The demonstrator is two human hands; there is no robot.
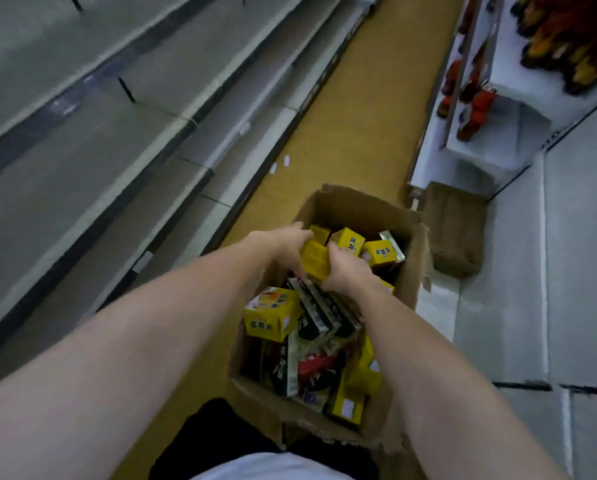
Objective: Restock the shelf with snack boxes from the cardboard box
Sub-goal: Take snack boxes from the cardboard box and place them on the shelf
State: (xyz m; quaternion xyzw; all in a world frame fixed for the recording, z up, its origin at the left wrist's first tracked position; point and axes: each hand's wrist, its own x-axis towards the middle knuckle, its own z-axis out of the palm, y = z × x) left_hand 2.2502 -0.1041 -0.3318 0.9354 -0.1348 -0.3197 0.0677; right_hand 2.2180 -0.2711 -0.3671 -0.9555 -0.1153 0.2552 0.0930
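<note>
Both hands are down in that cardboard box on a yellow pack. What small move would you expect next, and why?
Probably lifting the yellow snack box straight up out of the cardboard box. The left hand and right hand already hold it from either side, it sits atop the pile, and the grey shelves to the left look bare.

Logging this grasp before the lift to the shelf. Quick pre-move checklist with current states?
1. Both hands on a box: ok. Left hand and right hand grip one yellow snack box between them.
2. Box free of its neighbours: cannot tell; its underside is hidden by the hands.
3. Stock left in the cardboard box: ok, yellow and dark boxes fill it.
4. Shelf space: ok, the shelves on the left show bare boards.
5. Carton steady on the floor: cannot tell; its near edge is hidden.
</note>
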